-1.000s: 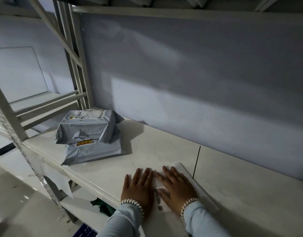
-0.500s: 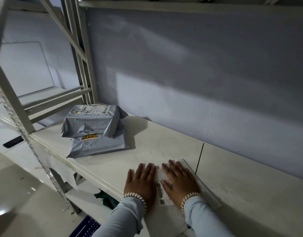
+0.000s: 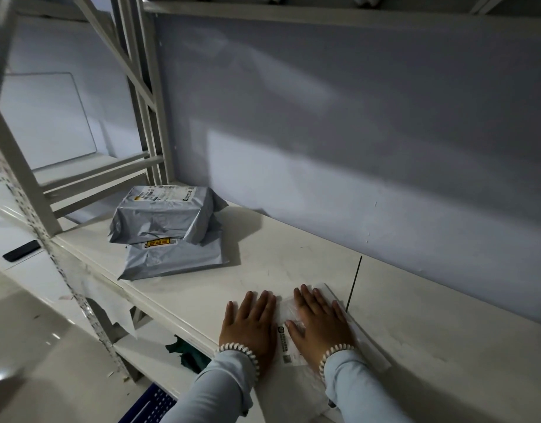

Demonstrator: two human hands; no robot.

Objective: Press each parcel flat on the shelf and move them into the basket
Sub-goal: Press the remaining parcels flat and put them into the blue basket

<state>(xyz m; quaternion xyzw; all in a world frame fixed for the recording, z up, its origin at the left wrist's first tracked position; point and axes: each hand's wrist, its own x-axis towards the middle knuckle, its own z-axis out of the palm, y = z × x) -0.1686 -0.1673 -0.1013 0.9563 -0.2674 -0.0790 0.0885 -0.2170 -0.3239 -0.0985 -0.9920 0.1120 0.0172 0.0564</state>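
Both your palms are spread flat, fingers splayed: left hand and right hand pressing the white mailer at the shelf front edge. It's slick, thin plastic, so I'd guess it could skid off. The two crinkly grey poly parcels sit stacked, puffy, well apart. Only a blue basket corner shows below.

Bare shelf lies between the hands and the stacked grey parcels (wall close behind).
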